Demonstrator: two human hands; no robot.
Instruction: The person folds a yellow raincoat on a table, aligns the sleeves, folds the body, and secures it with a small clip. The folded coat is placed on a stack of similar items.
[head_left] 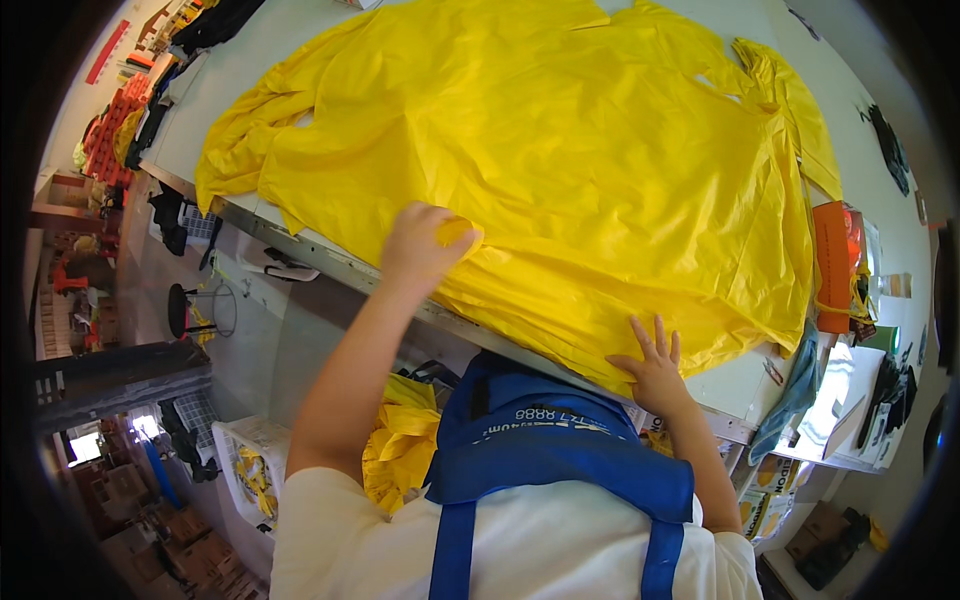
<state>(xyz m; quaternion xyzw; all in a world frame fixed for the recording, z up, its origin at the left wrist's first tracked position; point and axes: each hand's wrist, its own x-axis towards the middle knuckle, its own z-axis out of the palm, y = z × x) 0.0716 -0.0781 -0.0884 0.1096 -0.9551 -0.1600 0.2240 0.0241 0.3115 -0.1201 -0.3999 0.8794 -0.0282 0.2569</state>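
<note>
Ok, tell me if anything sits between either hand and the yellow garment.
Nothing visible does. The left hand grips a fold of the yellow garment, and the right hand lies flat on its near edge at the table rim.

Off my table's (730, 385) right edge: an orange case (832, 265) stands upright, a blue-grey cloth (792, 400) hangs down below the near right corner, and cardboard boxes (775, 480) sit under it. Below the near edge, to my left, a white basket (252, 465) on the floor holds yellow pieces, with a bunched yellow bag (400, 450) beside it. Beyond the far left corner, red crates (112, 125) are stacked; a black stool (180, 310) stands apart on the floor.
</note>
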